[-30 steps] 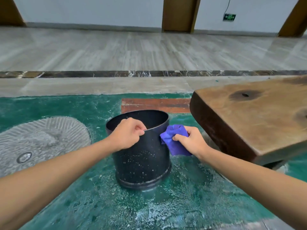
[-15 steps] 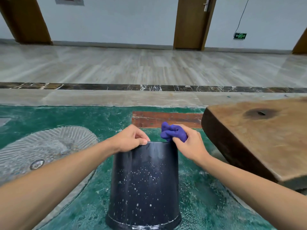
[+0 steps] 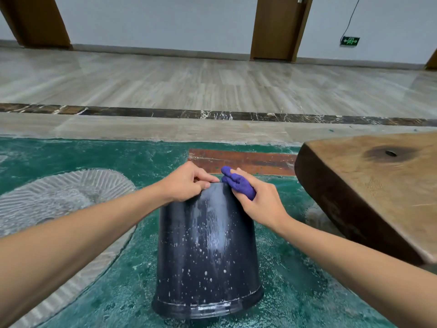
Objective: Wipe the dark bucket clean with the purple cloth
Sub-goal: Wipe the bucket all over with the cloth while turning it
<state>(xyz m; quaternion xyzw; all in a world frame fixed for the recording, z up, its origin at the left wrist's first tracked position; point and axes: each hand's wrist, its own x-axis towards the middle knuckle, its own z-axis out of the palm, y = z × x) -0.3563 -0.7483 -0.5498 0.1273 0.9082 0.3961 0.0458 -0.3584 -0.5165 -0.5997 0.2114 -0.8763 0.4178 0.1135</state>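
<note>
The dark bucket [image 3: 205,252] stands on the wet green floor in the middle of the view, tilted away from me so that its speckled outer wall faces the camera and its opening is hidden. My left hand [image 3: 186,183] grips the bucket's rim at the top left. My right hand [image 3: 260,202] holds the bunched purple cloth [image 3: 238,183] pressed against the rim at the top right. A pale wet streak runs down the wall below the cloth.
A thick wooden slab [image 3: 373,185] juts in from the right, close to my right forearm. A ribbed grey round cover [image 3: 61,197] lies in the floor on the left. A red-brown strip [image 3: 243,159] sits behind the bucket, with tiled floor and doors beyond.
The bucket has tipped away from me, so its opening no longer shows. My right hand has carried the cloth from the bucket's right side up to the rim. The left hand keeps its grip.
</note>
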